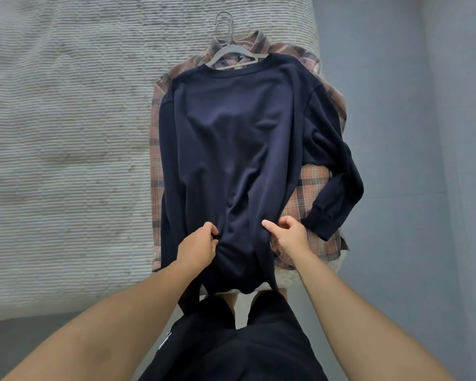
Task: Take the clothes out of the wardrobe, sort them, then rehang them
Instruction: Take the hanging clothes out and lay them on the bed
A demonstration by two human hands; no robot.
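Note:
A dark navy sweatshirt (231, 138) lies flat on a bed, still on a grey hanger (232, 52) whose hook points away from me. Under it lies a pink and brown plaid shirt (311, 185), on a hanger of its own with only the hook showing. My left hand (198, 247) pinches the sweatshirt's fabric near the hem. My right hand (289, 235) grips the same fabric a little to the right, thumb out. The sweatshirt's right sleeve bends across the plaid shirt; its left sleeve is hidden.
The bed is covered with a ribbed off-white blanket (66, 147) that fills the left side. A grey floor (410, 133) runs along the right of the bed. My legs in black shorts (231, 339) stand at the bed's near edge.

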